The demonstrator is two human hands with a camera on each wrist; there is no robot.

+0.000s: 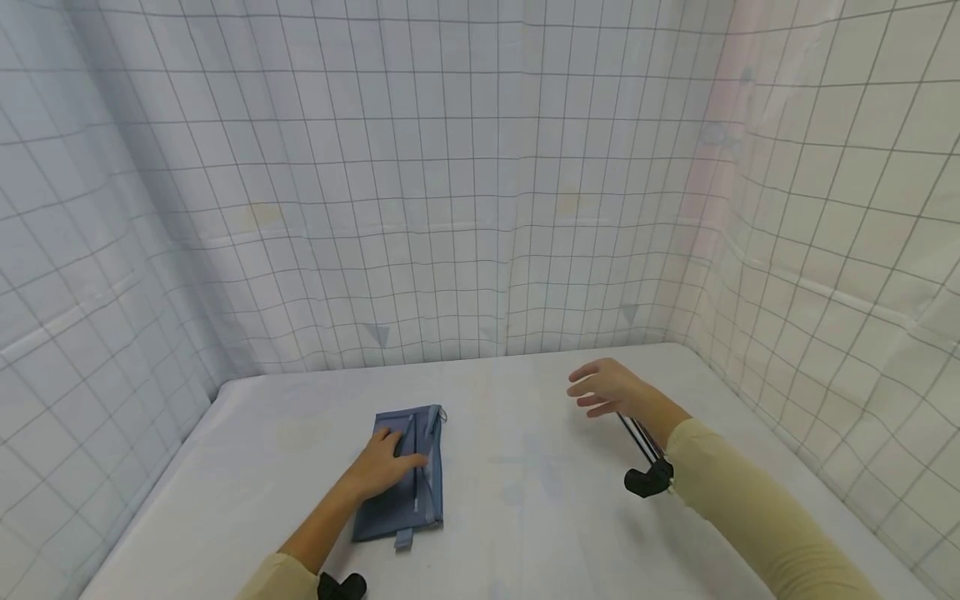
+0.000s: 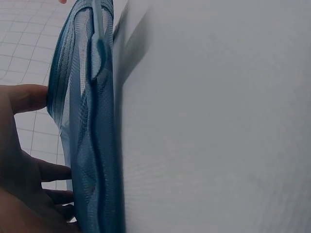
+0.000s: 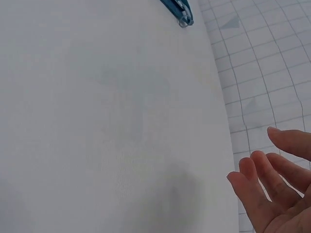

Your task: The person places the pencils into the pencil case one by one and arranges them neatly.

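Note:
A flat blue zip pouch [image 1: 386, 510] lies on the white table, with a fabric tab at its near edge and a ring at its far right corner. My left hand [image 1: 380, 468] rests on top of it, fingers spread over the upper face. The left wrist view catches the pouch [image 2: 97, 145] edge-on, its zipper and mesh showing, and the thumb and fingertips touching its face. My right hand [image 1: 611, 390] hovers over the right side of the table, fingers loosely bent and holding nothing. In the right wrist view, the pouch's ringed corner [image 3: 181, 12] shows at the top.
The white table [image 1: 525, 500] reaches back to a white grid-patterned curtain [image 1: 480, 208], which also hangs along both sides. Black camera mounts [image 1: 649, 478] sit at the wrists, beside the pale yellow sleeves [image 1: 750, 508].

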